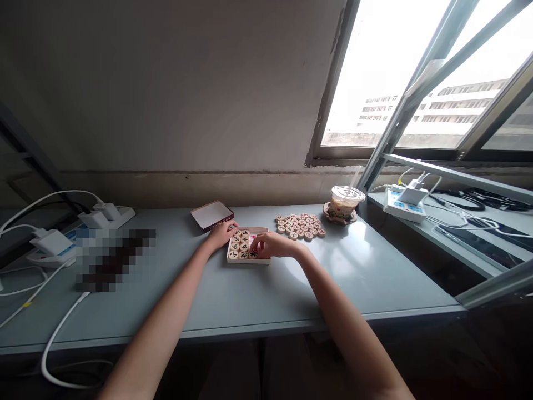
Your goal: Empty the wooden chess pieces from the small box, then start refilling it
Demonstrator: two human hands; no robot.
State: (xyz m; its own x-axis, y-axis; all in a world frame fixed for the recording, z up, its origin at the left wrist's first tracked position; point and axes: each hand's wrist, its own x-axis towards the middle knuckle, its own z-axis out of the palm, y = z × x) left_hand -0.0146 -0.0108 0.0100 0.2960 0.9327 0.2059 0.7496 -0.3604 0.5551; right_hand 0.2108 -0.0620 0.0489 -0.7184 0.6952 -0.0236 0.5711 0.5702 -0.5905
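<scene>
Cream discs (pixel 244 246) lie in the box (pixel 249 262), in columns running away from the person. The left hand (pixel 220 237) is at its far left corner; the right hand (pixel 272 245) reaches in from the right, fingers narrowed. I cannot tell whether either grips anything. Loose discs (pixel 308 235) lie right of the box, nearer the right hand of the 2, on the tabletop (pixel 250 300).

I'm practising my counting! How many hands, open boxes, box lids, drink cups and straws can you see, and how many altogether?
Left hand and right hand: 2
Open box: 1
Box lid: 1
Drink cup: 1
Straw: 1
Total: 6
</scene>
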